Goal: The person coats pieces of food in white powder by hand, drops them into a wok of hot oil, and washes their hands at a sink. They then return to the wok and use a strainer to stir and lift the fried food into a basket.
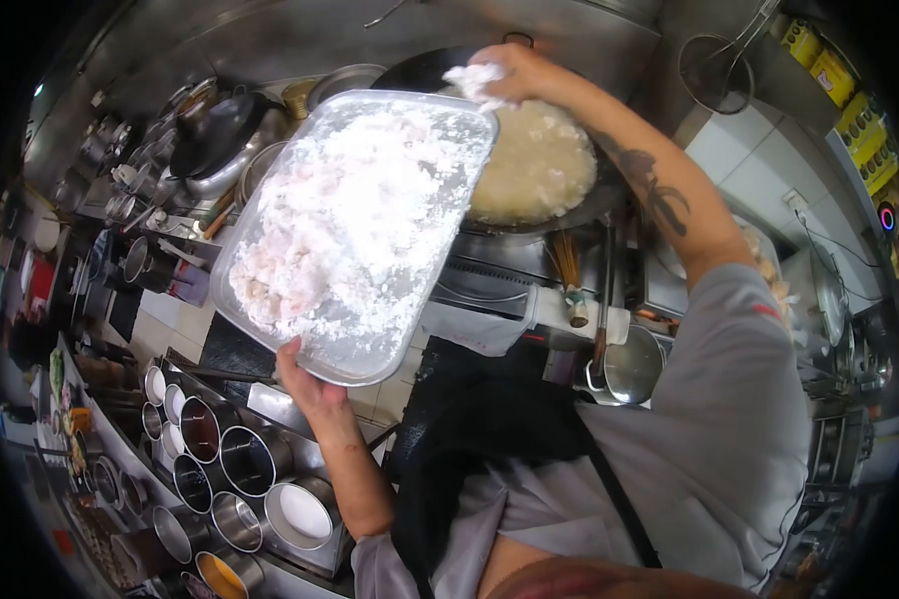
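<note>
Well, the left hand (pixel 313 387) grips the metal tray (pixel 395 344) by its near edge; at the tray's far right corner, the right hand (pixel 519 74) clutches a white-powdered clump (pixel 474 82) above the wok (pixel 417 70); farther right, yellow packets (pixel 835 76) bear unreadable print

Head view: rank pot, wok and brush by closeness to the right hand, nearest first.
1. Wok: nearest, just below the right hand.
2. Brush: on the body side of the wok.
3. Pot: farthest, nearer the body and to the right of the brush.
</note>
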The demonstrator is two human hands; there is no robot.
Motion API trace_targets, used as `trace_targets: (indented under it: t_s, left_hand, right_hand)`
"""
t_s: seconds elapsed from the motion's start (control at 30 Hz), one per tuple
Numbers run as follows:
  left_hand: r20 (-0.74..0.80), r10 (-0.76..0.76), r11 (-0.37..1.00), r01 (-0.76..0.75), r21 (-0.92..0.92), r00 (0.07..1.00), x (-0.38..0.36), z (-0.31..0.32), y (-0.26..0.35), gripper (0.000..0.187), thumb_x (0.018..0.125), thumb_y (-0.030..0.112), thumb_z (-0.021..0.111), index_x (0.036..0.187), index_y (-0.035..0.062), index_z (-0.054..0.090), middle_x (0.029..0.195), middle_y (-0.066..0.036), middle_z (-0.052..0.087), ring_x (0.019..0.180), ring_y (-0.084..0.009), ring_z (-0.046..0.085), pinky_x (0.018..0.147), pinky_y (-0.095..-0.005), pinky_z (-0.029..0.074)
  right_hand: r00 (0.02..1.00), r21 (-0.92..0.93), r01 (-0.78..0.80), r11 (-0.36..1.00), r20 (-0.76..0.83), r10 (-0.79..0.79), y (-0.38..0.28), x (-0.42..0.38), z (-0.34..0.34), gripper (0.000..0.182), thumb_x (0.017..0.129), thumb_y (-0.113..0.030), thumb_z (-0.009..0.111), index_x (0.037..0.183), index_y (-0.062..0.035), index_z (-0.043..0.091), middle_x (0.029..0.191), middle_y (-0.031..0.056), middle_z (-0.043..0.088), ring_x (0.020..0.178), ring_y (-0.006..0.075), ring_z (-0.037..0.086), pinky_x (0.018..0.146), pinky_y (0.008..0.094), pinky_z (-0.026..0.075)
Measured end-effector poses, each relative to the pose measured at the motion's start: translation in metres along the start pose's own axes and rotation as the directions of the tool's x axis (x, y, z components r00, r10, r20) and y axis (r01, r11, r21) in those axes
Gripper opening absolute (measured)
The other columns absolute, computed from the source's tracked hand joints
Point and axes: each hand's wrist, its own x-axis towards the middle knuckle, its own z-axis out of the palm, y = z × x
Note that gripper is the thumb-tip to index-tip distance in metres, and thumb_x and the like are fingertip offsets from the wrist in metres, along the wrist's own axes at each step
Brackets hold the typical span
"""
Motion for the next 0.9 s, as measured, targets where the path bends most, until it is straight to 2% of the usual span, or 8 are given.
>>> trace_targets:
  t_s: [0.23, 0.33, 0.47, 0.57, 0.67, 0.73, 0.8, 0.9]
  left_hand:
    - [-0.088, 0.022, 1.0, -0.023, -0.013, 0.996, 0.002, -0.005, -0.011, 0.06, 0.073, 0.016, 0.056, 0.129, -0.0001, 0.043, 0.118, -0.016, 0.055, 0.108, -0.0326, 0.055, 0.094, -0.0436, 0.045]
    - [-0.106, 0.03, 0.999, -0.033, -0.026, 0.994, -0.003, 0.003, -0.014, 0.061, 0.073, 0.015, 0.056, 0.13, -0.0002, 0.042, 0.119, -0.017, 0.056, 0.108, -0.0331, 0.055, 0.094, -0.0439, 0.046]
    - [-0.092, 0.014, 1.0, -0.016, -0.022, 0.996, -0.003, -0.006, -0.014, 0.06, 0.073, 0.015, 0.056, 0.13, -0.0011, 0.041, 0.119, -0.017, 0.055, 0.108, -0.0336, 0.056, 0.093, -0.0439, 0.047]
    - [-0.089, 0.043, 0.998, -0.048, -0.049, 0.995, -0.008, 0.007, -0.015, 0.06, 0.074, 0.014, 0.055, 0.13, -0.0019, 0.041, 0.119, -0.018, 0.055, 0.107, -0.0338, 0.056, 0.093, -0.0437, 0.047]
    - [-0.085, 0.045, 0.998, -0.049, -0.04, 0.995, -0.006, -0.003, -0.01, 0.055, 0.076, 0.013, 0.053, 0.128, -0.0037, 0.042, 0.116, -0.018, 0.056, 0.104, -0.0326, 0.057, 0.091, -0.0425, 0.049]
    - [-0.072, 0.043, 0.998, -0.046, -0.042, 0.996, -0.007, -0.009, -0.005, 0.053, 0.077, 0.012, 0.052, 0.126, -0.0047, 0.043, 0.114, -0.019, 0.056, 0.103, -0.0323, 0.058, 0.089, -0.042, 0.05]
    - [0.011, 0.032, 0.998, -0.032, -0.051, 0.999, -0.005, -0.016, -0.003, 0.053, 0.076, 0.01, 0.051, 0.126, -0.0056, 0.042, 0.114, -0.019, 0.055, 0.102, -0.0314, 0.058, 0.087, -0.0406, 0.051]
    - [0.066, 0.035, 0.996, -0.03, -0.083, 0.997, -0.008, -0.011, 0.0, 0.054, 0.076, 0.008, 0.05, 0.127, -0.0051, 0.04, 0.115, -0.019, 0.055, 0.101, -0.0309, 0.059, 0.087, -0.04, 0.051]
  right_hand:
    - [0.892, -0.215, -0.452, 0.865, -0.113, 0.438, 0.204, 0.029, 0.0, 0.045, 0.071, -0.01, 0.067, 0.116, -0.0067, 0.059, 0.086, 0.0112, 0.067, 0.059, 0.0209, 0.064, 0.052, 0.0334, 0.054]
    - [0.91, -0.624, -0.178, 0.761, -0.398, -0.114, 0.328, 0.068, 0.005, 0.047, 0.07, -0.008, 0.066, 0.116, -0.007, 0.059, 0.09, 0.011, 0.068, 0.072, 0.0248, 0.066, 0.068, 0.0362, 0.056]
    - [0.914, -0.403, -0.331, 0.853, -0.361, 0.184, 0.185, 0.081, -0.064, 0.051, 0.073, -0.008, 0.063, 0.124, -0.0059, 0.054, 0.116, 0.0152, 0.061, 0.105, 0.026, 0.058, 0.093, 0.0334, 0.046]
    - [0.861, -0.52, 0.066, 0.851, -0.401, -0.312, 0.094, 0.093, -0.076, 0.037, 0.073, -0.006, 0.06, 0.108, 0.0014, 0.058, 0.085, 0.0222, 0.062, 0.082, 0.0328, 0.061, 0.071, 0.0393, 0.049]
    - [0.926, -0.46, 0.258, 0.85, -0.134, -0.354, -0.046, 0.069, -0.045, 0.042, 0.073, -0.007, 0.058, 0.114, -0.0003, 0.056, 0.089, 0.0234, 0.061, 0.088, 0.0364, 0.061, 0.076, 0.0422, 0.048]
    - [0.605, -0.452, 0.731, 0.511, 0.082, -0.792, -0.081, 0.068, -0.005, 0.04, 0.075, -0.006, 0.055, 0.115, -0.0017, 0.057, 0.091, 0.0229, 0.062, 0.087, 0.0372, 0.061, 0.078, 0.0431, 0.048]
    - [0.795, -0.04, 0.533, 0.845, 0.368, -0.483, -0.118, 0.065, 0.041, 0.059, 0.075, -0.012, 0.064, 0.131, -0.0064, 0.046, 0.126, 0.0187, 0.053, 0.115, 0.0303, 0.051, 0.096, 0.0356, 0.043]
    - [0.716, -0.237, 0.659, 0.714, 0.489, -0.498, -0.145, 0.078, 0.104, 0.065, 0.073, -0.015, 0.068, 0.133, -0.0086, 0.045, 0.11, 0.0177, 0.06, 0.104, 0.0313, 0.057, 0.09, 0.0396, 0.046]
